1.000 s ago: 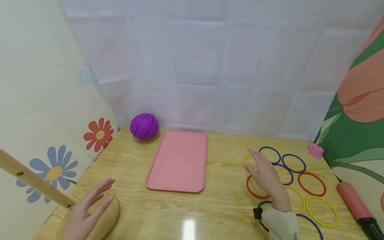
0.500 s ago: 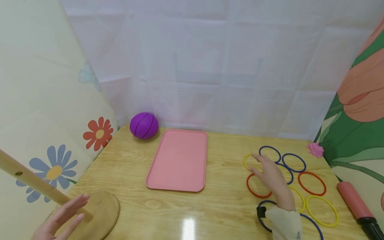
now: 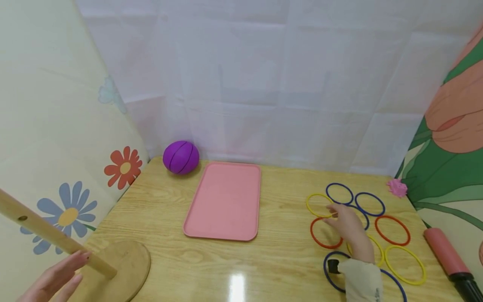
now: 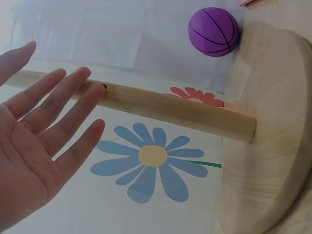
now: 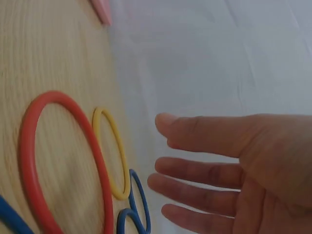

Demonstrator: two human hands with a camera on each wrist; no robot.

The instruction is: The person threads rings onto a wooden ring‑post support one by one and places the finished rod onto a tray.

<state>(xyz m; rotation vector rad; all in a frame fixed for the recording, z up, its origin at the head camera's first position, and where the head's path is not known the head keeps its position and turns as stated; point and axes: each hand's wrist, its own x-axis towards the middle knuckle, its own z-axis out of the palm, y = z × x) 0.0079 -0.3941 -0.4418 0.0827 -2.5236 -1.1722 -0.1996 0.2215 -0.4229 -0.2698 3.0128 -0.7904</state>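
My left hand (image 3: 54,277) is beside a wooden pole (image 3: 45,230) that rises from a round wooden base (image 3: 130,262). In the left wrist view its fingers (image 4: 73,117) are spread, overlapping the pole. On the right, my right hand (image 3: 349,226) hovers over flat plastic rings, with a red ring (image 3: 315,239) and a yellow ring (image 3: 307,205) just left of its fingertips. The right wrist view has its thumb (image 5: 209,134) and fingers stretched out, holding nothing, with the same red ring (image 5: 29,156) below on the table. Part of a blue ring (image 3: 367,220) is hidden behind the hand.
A pink tray (image 3: 226,205) lies mid-table, with a purple ball (image 3: 181,157) at the back left. Several more rings surround the right hand. A pink-and-black pump (image 3: 445,251) and a small pink object (image 3: 397,188) line the right edge. A white sheet (image 3: 264,84) hangs behind.
My left hand has drawn down and left, uncovering more of the base. My right hand has shifted slightly right and down among the rings, its fingers bending a little. The rings have not moved.
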